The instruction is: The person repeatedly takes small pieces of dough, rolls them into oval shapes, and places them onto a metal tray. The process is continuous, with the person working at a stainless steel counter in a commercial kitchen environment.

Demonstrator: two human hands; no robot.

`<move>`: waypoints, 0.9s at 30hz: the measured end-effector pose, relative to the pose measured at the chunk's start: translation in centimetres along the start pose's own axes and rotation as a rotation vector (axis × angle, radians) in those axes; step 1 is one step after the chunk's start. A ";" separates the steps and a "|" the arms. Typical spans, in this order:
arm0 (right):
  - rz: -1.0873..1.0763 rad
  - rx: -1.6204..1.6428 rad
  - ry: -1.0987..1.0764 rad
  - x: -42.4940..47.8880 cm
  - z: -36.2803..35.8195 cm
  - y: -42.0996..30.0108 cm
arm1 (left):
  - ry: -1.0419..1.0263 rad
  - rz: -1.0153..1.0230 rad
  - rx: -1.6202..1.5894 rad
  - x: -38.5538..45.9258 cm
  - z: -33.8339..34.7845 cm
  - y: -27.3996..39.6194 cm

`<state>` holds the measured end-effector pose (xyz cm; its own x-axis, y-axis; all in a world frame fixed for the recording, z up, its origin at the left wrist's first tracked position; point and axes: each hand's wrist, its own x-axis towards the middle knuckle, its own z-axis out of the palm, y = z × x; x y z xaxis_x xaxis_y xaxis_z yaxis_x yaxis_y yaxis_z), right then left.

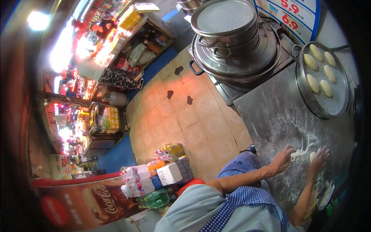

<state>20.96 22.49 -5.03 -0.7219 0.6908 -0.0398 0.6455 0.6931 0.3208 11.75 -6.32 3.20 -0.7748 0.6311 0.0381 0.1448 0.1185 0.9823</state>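
Note:
Before me is a metal worktop point(266, 116) dusted with white flour. My left hand point(283, 159) is just above or on it, fingertips at a small heap of flour point(298, 155); nothing shows in its grip. To the right, my right hand point(318, 159) lies over a small pale piece of dough point(312, 157), its fingers spread; how firmly they touch is hidden. Farther back on the worktop stands a round steamer tray point(342, 101) with two handles, holding several oval dough buns point(327, 88) set apart on a perforated liner.
Stacked steamers point(240, 40) sit on a wide lidded pot point(232, 68) on a stove, beyond the worktop's far left corner. Drink bottle packs point(139, 177) and a white box point(169, 174) stand at left. A person point(95, 72) bends at a lit stall. A price board point(289, 17) leans behind.

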 end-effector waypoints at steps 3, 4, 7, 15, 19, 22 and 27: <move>-0.009 -0.107 -0.038 2.2 -1.2 0.3 | -0.005 0.041 0.003 0.1 0.0 -0.1; -0.077 -0.030 0.094 1.1 -1.4 0.2 | 0.011 0.067 0.008 0.1 0.1 -0.2; -0.214 0.456 0.159 -5.2 -1.6 -0.6 | 0.049 0.045 0.013 0.4 0.5 -0.4; 0.012 0.976 -0.093 -9.3 -4.0 0.6 | -0.257 -0.051 0.045 2.5 3.1 0.3; 0.293 1.571 -0.225 -10.3 -10.6 -0.5 | -0.177 0.178 0.040 3.3 5.5 2.0; 0.411 2.160 -0.465 -11.5 -14.6 -2.6 | -0.168 0.199 -0.012 4.4 6.5 2.0; 0.510 2.356 -0.468 -12.7 -16.2 -3.9 | -0.119 -0.079 -0.667 5.6 5.6 0.7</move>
<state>23.53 7.71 9.60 -0.6262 0.5575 -0.5450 0.0051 -0.6961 -0.7179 10.92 1.56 3.04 -0.6890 0.7244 -0.0210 -0.3493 -0.3066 0.8855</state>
